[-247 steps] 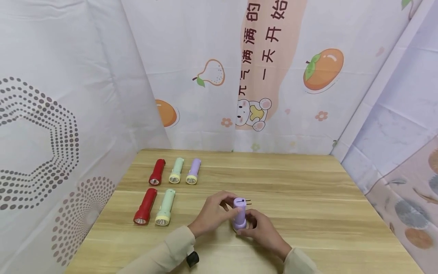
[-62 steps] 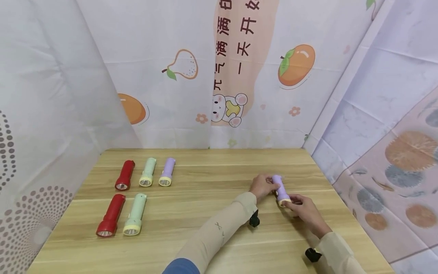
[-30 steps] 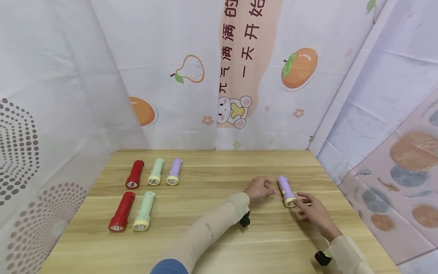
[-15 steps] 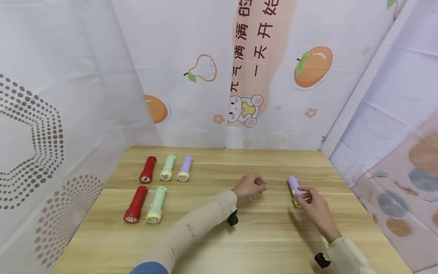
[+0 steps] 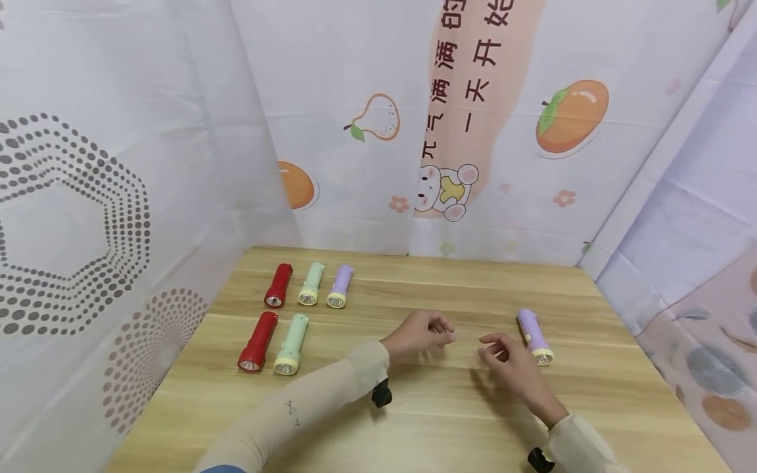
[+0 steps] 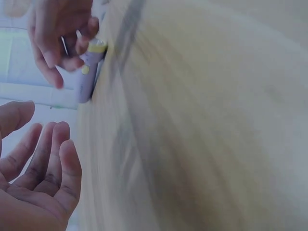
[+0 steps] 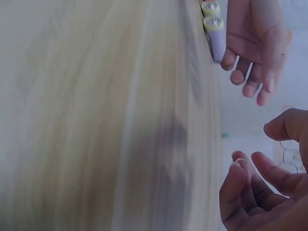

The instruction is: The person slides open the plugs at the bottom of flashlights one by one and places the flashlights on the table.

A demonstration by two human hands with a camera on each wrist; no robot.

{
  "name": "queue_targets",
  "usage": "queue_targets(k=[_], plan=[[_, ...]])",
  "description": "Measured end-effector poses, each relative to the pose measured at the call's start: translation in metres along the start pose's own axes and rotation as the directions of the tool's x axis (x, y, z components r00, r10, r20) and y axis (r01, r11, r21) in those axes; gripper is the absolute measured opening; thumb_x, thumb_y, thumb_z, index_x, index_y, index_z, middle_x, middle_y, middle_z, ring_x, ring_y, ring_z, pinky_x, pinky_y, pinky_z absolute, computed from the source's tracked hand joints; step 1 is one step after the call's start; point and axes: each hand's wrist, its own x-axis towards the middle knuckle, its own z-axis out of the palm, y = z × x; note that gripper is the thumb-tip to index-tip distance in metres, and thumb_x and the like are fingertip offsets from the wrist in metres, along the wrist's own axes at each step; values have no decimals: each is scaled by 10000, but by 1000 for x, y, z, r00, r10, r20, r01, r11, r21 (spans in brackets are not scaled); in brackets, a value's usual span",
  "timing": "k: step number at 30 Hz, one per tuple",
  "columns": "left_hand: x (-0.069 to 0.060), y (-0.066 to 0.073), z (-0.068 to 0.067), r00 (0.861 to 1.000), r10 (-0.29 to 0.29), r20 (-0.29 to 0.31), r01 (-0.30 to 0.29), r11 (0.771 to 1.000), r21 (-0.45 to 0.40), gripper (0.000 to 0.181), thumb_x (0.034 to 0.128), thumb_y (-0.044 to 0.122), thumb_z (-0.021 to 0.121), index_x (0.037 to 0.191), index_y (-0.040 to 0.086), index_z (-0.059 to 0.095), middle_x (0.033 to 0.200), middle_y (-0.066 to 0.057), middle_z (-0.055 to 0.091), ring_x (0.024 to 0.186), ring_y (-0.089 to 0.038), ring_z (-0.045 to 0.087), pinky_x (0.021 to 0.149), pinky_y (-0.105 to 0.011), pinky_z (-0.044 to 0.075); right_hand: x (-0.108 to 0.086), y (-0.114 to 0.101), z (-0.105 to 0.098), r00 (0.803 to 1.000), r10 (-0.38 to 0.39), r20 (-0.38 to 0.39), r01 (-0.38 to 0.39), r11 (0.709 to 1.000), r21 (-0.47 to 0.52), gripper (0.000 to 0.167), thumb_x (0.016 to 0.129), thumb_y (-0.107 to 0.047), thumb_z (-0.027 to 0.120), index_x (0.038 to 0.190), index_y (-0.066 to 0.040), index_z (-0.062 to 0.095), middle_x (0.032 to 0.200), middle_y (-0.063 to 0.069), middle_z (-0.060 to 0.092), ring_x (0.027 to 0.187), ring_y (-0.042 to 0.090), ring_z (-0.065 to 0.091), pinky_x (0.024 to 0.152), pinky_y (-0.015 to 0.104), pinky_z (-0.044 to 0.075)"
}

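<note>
Purple, with a pale yellow rim round its lens, the nearer flashlight (image 5: 535, 335) lies on its side toward the right of the table (image 5: 426, 427), lens end facing the person. Its shell looks like hard plastic, so I judge it light, stiff and a little slippery; the clear lens is probably its most fragile part. Best to take hold round the narrow barrel, behind the flared head and clear of the small yellow switch (image 6: 85, 70). Just beside it, to its left, is the right hand (image 5: 513, 368), fingers loosely bent and holding nothing; the left hand (image 5: 416, 335), farther off, is likewise relaxed and without a grip. Well apart, on the left of the table, five more flashlights lie in two rows: red (image 5: 278, 286), mint (image 5: 311, 284) and purple (image 5: 340, 286) at the back, another red (image 5: 257, 341) and another mint (image 5: 292, 345) in front. Under them all runs a flat, pale wood-grain top, likely smooth enough for a round barrel to roll or pivot. White cloth (image 5: 331, 59) printed with fruit, flowers and lettering hangs behind, and patterned sheets close off both sides.
</note>
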Motion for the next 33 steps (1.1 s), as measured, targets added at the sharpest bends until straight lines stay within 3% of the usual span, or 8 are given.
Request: queue_targets(k=[11, 19, 24, 33], plan=[[-52, -16, -10, 999, 48, 13, -49, 993, 108, 78, 956, 252, 760, 999, 209, 711, 891, 99, 681, 806, -77, 627, 732, -248, 519, -13, -21, 29, 993, 41, 107, -52, 993, 106, 267, 982, -194, 716, 1219, -78, 680, 939, 44, 661, 799, 173, 609, 587, 272, 518], [-79, -27, -22, 999, 35, 18, -36, 997, 66, 93, 960, 237, 754, 1016, 177, 710, 901, 83, 688, 828, -82, 632, 740, -250, 520, -16, -28, 42, 981, -24, 195, -5, 989, 148, 264, 980, -127, 685, 1224, -33, 653, 947, 81, 660, 757, 195, 617, 558, 282, 535], [-90, -32, -29, 1000, 0, 15, -1, 999, 48, 92, 968, 243, 744, 1023, 179, 707, 916, 66, 699, 826, -96, 644, 723, -249, 527, -18, -30, 48, 974, -56, 222, 21, 987, 160, 255, 982, -157, 706, 1199, -32, 659, 913, 65, 653, 731, 182, 606, 538, 272, 520], [-97, -40, -33, 1000, -27, -4, 27, 1000, 5, 96, 974, 231, 738, 1036, 163, 709, 918, 32, 708, 795, -134, 655, 628, -273, 549, -16, -32, 58, 957, -76, 279, 24, 983, 183, 281, 1000, -221, 693, 1215, -44, 658, 925, 52, 684, 726, 173, 623, 552, 254, 506]])
